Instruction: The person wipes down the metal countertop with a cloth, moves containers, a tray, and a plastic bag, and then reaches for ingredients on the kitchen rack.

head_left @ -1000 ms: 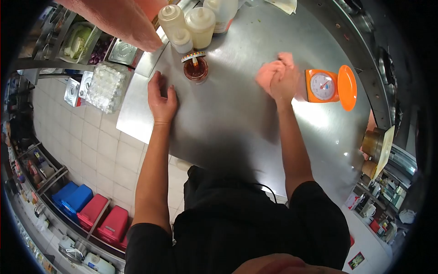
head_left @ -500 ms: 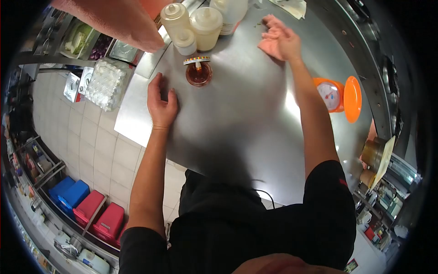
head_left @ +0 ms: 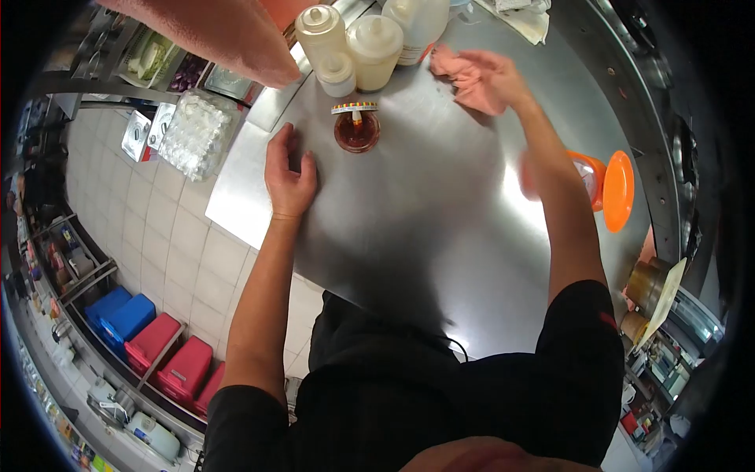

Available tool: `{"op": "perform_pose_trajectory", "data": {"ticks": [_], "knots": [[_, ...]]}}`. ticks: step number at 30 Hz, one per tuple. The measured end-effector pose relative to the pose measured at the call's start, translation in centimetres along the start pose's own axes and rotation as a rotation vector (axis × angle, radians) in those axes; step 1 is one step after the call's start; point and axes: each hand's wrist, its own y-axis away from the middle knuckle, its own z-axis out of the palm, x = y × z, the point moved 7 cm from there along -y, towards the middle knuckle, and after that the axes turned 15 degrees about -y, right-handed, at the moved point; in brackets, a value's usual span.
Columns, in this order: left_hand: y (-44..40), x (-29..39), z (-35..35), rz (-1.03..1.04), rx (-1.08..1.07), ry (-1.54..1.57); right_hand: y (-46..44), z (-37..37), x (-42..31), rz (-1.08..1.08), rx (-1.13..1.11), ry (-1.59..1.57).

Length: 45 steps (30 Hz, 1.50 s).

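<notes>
One pink cloth [head_left: 472, 77] bunches in the gripping right hand [head_left: 505, 83]; the left hand [head_left: 289, 175] is empty, fingers loosely parted. Best press flat, clear of the bottles [head_left: 376, 64]

This looks like a commercial kitchen rather than a home one. The broad tabletop [head_left: 425, 212] is shiny metal, and on it stand capped plastic bottles [head_left: 375, 55], a glass jar [head_left: 358, 135] of dark red contents that look like sauce, and an orange scale [head_left: 619, 191] with a round pan, partly hidden behind a forearm. Off the upper left side, pale green vegetables [head_left: 151, 60] and purple produce [head_left: 189, 72], hard to name at this size, sit close to a metal food pan [head_left: 228, 82]. Large pale tiles [head_left: 177, 240] cover the floor, and lidded blue bins [head_left: 132, 317] and red bins [head_left: 184, 370] line up at the left.
</notes>
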Motion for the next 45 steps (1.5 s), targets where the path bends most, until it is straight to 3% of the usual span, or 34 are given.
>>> {"op": "perform_pose_trajectory", "data": {"ticks": [2,3,9,12,14,15,17,19,21,22,23,25,28,30,31,33,34,37,38,40,41,44,45], "knots": [[0.2,-0.3,0.0,-0.031,-0.007,0.004,-1.1,-2.1,-0.6,0.188,0.116,-0.247],[0.2,-0.3,0.3,-0.04,-0.016,0.009,-1.7,-1.4,-3.6,0.183,0.101,-0.062],[0.0,0.5,0.0,0.037,-0.001,-0.077,-1.9,3.8,-0.5,0.086,-0.188,0.261],[0.0,0.2,0.1,0.031,-0.002,-0.019,1.8,1.0,-2.2,-0.053,-0.119,0.335],[-0.1,0.3,-0.1,0.039,0.013,-0.016,6.3,-0.2,-7.1,-0.046,0.157,0.121],[0.1,0.3,-0.1,0.038,0.011,-0.015,8.5,1.1,-7.6,0.028,0.098,-0.272],[0.0,0.2,0.0,0.032,0.01,0.012,12.3,4.3,-8.1,-0.021,-0.027,-0.515],[0.0,0.2,0.1,0.042,0.015,0.019,15.5,11.6,-6.0,-0.337,-0.097,-0.06],[-0.1,0.2,0.1,0.066,0.04,0.001,17.3,19.8,-6.4,-0.505,-0.024,0.434],[-0.2,0.4,0.1,0.087,0.039,-0.035,17.9,21.9,-6.7,-0.472,0.055,0.611],[-0.2,0.6,-0.1,0.106,0.036,-0.073,17.4,22.0,-7.0,-0.467,0.07,0.585],[-0.2,0.3,-0.1,0.107,0.039,-0.101,15.3,21.3,-7.3,-0.455,0.089,0.526],[-0.3,0.4,0.5,0.082,0.035,-0.044,11.3,17.6,-5.2,-0.353,0.037,0.701],[-0.1,0.5,0.2,0.087,0.041,-0.023,9.6,12.5,-6.3,-0.413,0.199,0.669],[-0.3,0.4,0.1,0.089,0.041,-0.031,6.4,8.3,-2.3,-0.241,0.072,-0.049],[0.0,0.3,0.1,0.082,0.031,-0.038,4.9,0.3,0.4,-0.194,0.148,-0.103],[-0.1,0.2,0.0,0.077,0.036,-0.024,5.7,-2.6,-1.5,-0.341,0.347,0.56],[-0.1,0.2,0.1,0.028,0.019,0.037,6.9,-4.5,-6.8,-0.512,0.282,0.433],[0.1,0.3,0.1,0.027,0.014,0.035,8.7,-2.1,-7.9,-0.236,0.225,0.257],[-0.2,0.4,0.1,0.04,0.014,0.03,13.0,4.9,-7.1,-0.028,0.164,-0.021],[-0.2,0.1,0.3,0.04,0.009,0.045,15.2,9.6,-5.9,-0.043,0.117,0.028],[-0.3,0.4,0.2,0.053,-0.007,-0.004,18.5,18.0,-6.2,-0.282,-0.055,0.757],[-0.6,0.1,0.2,0.054,0.0,0.002,18.2,18.0,-5.7,-0.326,-0.042,0.714]]}}
